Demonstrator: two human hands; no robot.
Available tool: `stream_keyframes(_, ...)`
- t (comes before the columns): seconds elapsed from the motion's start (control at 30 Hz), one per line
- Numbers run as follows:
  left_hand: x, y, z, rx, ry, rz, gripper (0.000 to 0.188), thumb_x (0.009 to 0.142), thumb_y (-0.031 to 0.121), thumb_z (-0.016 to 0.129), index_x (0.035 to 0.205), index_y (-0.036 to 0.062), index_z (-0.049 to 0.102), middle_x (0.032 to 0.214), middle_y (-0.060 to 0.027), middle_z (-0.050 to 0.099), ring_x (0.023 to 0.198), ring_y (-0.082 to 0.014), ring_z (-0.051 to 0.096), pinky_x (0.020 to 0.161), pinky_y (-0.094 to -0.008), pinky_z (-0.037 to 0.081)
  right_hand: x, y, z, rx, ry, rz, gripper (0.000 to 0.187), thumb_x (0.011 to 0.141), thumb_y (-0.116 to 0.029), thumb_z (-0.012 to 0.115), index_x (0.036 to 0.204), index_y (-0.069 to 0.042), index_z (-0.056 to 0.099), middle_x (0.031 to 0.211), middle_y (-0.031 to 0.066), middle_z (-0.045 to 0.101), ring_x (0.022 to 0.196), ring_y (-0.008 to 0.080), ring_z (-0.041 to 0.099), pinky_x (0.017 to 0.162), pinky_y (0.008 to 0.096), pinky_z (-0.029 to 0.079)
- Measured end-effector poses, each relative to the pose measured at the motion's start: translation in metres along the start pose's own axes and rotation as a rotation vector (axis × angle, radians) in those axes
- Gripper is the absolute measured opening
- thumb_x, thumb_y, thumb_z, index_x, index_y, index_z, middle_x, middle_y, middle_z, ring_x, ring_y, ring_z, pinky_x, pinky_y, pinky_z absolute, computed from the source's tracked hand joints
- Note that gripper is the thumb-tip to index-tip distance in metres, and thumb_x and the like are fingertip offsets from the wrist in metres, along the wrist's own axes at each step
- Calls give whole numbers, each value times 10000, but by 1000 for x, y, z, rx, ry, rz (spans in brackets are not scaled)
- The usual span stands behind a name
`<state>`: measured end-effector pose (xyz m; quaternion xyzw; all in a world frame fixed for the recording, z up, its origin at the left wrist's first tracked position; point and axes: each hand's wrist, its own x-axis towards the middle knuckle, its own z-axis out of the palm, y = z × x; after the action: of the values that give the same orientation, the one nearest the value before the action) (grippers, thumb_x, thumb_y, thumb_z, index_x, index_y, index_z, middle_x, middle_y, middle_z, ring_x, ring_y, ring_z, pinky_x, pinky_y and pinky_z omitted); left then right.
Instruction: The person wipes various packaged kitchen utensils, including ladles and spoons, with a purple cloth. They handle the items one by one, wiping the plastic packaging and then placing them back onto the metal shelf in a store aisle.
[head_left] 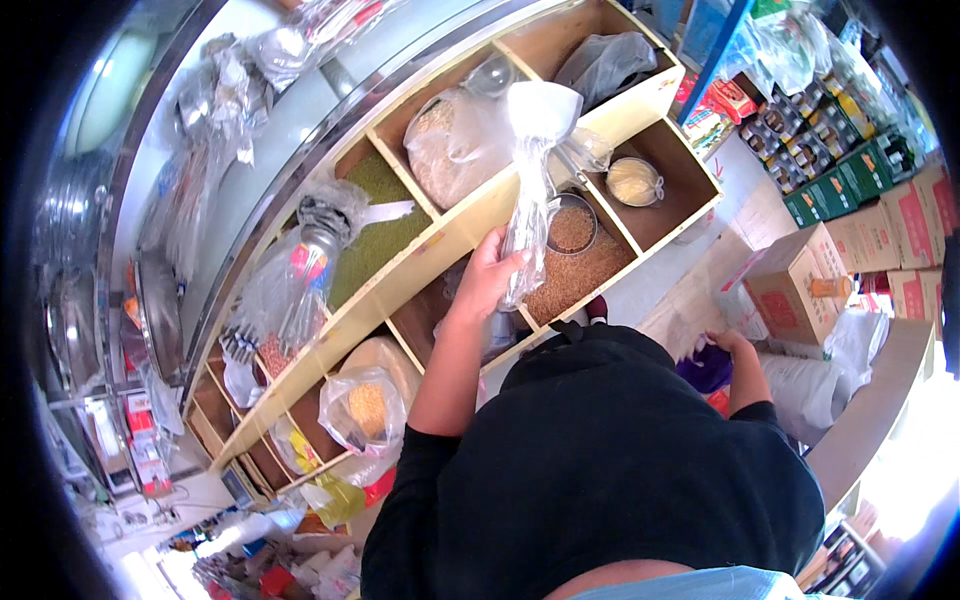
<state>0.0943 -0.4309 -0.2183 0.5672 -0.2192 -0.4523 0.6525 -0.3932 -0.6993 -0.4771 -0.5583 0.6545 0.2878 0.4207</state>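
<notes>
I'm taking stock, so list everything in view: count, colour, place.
Long wide-headed item in clear plastic: one, white, upper centre
Soft crumpled item: one, purple, right of centre
Partitioned wooden bin: one, pale yellow, centre to left
Small beans: one bed, green, bin's upper row
Loose grain: one bed, brown, bin's lower row
Round metal dish: one, silver, on the grain
Wrapped round item: one, yellowish, bin's right end
Plastic bags: several, clear to grey, in the bin
Wrapped wares: many, silvery, left
Cardboard boxes: several, brown, right
Bottle cartons: count unclear, green, upper right
Slim pole: one, blue, upper right
Torso: one, black clothing, lower centre
Left hand: one, bare, gripping white item
Right hand: one, bare, at purple item
</notes>
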Motion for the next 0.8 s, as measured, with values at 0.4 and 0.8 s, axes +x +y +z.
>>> stream_keyframes(0.4, 5, -1, -5, -225, 49, 73, 337, 846, -7, 619, 1146, 17, 468, 992, -69, 590, 831, -144, 598, 716, -315, 536, -47, -50, -25, 924, -456, -121, 619, 864, -593, 520, 1109, -37, 633, 982, 93, 686, 862, 206, 654, 807, 368, 524)
stream_keyframes(0.8, 38, -31, -36, -259, 331, -119, 154, 904, 104, 581, 1014, 35, 497, 841, -72, 588, 614, -193, 608, 527, -338, 536, -29, -16, 14, 596, -457, -217, 247, 903, -177, 475, 1003, -47, 660, 886, 56, 676, 723, 141, 634, 652, 313, 519)
